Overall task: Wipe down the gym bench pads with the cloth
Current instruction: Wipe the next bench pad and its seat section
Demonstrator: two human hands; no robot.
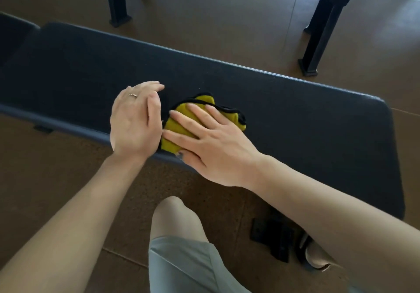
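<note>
Yellow cloth [205,120] pressed flat on the dark bench pad [295,120], near its front edge

Right hand [211,143] spread palm-down over the cloth, fingers splayed and not closed around it; left hand [136,120] just left of the cloth, touching its edge, fingers loosely curled, ring [132,95] showing, gripping nothing visible. Behind the pad, black frame legs [318,36] on brown floor [204,20]; before it, a bare knee [175,215] and grey shorts [181,267]

Cloth [179,131]: mustard yellow, black edging. Bench pad [295,120]: dark navy, plain. Floor [204,9]: brown, speckled. Shorts [181,267]: pale grey-green. Frame legs [322,24]: black.
</note>
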